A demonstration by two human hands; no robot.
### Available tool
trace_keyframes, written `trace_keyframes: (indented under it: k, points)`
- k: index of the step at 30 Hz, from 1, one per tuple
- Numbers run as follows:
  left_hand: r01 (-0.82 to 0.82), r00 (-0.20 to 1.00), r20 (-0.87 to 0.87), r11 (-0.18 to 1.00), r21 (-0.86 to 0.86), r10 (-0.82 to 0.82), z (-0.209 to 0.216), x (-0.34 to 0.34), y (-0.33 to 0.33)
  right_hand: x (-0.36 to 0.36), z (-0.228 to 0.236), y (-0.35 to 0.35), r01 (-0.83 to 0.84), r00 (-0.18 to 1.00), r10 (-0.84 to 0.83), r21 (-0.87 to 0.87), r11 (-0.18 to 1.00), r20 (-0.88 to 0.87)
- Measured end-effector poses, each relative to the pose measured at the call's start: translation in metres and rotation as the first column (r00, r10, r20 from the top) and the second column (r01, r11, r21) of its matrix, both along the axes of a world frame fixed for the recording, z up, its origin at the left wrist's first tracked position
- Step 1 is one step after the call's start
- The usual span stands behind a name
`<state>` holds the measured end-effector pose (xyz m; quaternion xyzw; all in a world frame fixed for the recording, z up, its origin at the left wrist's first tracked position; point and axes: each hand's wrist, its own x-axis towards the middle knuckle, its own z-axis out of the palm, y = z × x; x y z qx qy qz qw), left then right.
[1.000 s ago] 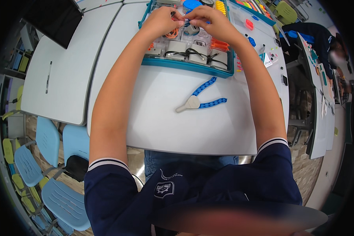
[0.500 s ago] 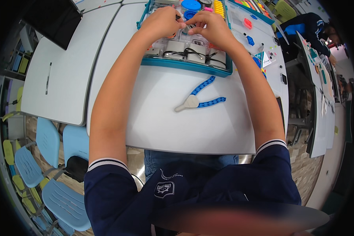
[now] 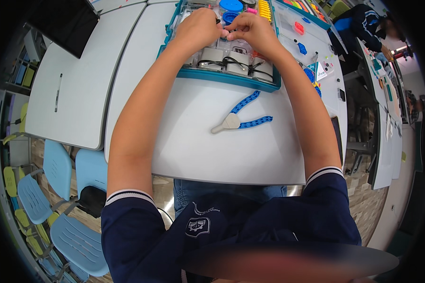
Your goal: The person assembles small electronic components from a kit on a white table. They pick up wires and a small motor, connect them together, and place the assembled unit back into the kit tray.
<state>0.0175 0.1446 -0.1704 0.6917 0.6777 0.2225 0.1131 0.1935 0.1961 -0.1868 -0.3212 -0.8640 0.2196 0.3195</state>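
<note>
Both hands are over an open teal case (image 3: 231, 81) of sorted parts on the white table. My left hand (image 3: 199, 29) is closed, seen from its back, with a small black bit showing beside its fingers. Close by, my right hand (image 3: 256, 31) pinches with thumb and forefinger, and the fingertips of both hands nearly meet. What they hold is too small and hidden to name. Below them in the case sit white blocks (image 3: 237, 63) with black cables. Nearer me lies a V-shaped tool (image 3: 231, 120) with a grey head and two blue arms.
Blue round parts (image 3: 231, 5) and a yellow ridged part (image 3: 264, 9) fill the case's far end. Small loose pieces, including a blue one (image 3: 301, 48), lie to its right. A pen (image 3: 58, 92) and a monitor (image 3: 63, 23) are left; another person (image 3: 361, 28) works at right.
My fingertips have come slightly closer together, and my right thumb has risen a little. The case and the V-shaped tool have shifted slightly right in the picture.
</note>
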Motion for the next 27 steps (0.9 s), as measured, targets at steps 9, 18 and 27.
trace_keyframes:
  k: [9, 18, 27]
  points:
    - [-0.03, 0.998, -0.054, 0.994, 0.102, 0.036, 0.0, 0.005, -0.008, -0.002, 0.001, 0.004, 0.021, 0.996, -0.021, 0.004, 1.0, 0.09]
    - [0.244, 0.888, -0.448, 0.934, 0.262, -0.107, 0.006, 0.02, -0.022, -0.003, 0.0, -0.006, 0.068, 0.995, -0.076, 0.119, 0.991, 0.067]
    - [0.333, 0.848, -0.512, 0.89, 0.31, -0.139, 0.011, 0.029, -0.033, -0.009, 0.006, -0.013, 0.087, 0.995, -0.081, 0.115, 0.99, -0.054]
